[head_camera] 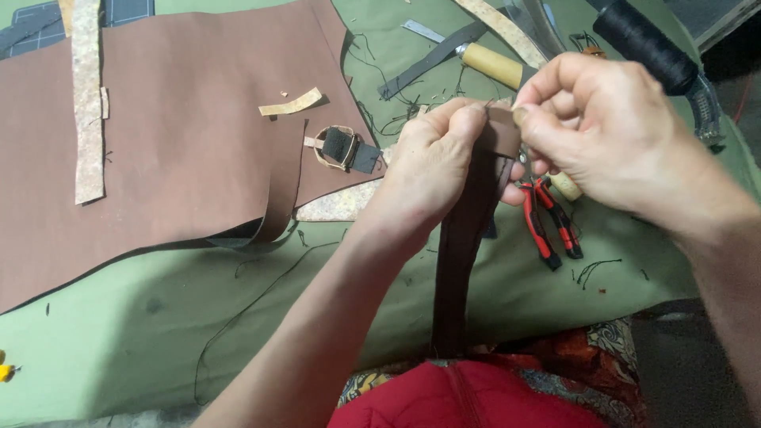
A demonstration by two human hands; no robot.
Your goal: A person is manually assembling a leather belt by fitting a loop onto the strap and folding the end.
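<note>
On the green table (119, 333), brown hide spread at its far-left corner, the left hand (432, 170) pinches a dark leather strap (464, 261) upright near the front edge; the right hand (590, 131) nips its top end, seemingly stitching; pulling the thread needs steady tension.

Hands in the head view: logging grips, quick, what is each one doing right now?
Left hand: closed, pinching the top of the brown leather strap.
Right hand: closed, fingertips pinching the same strap end.
</note>
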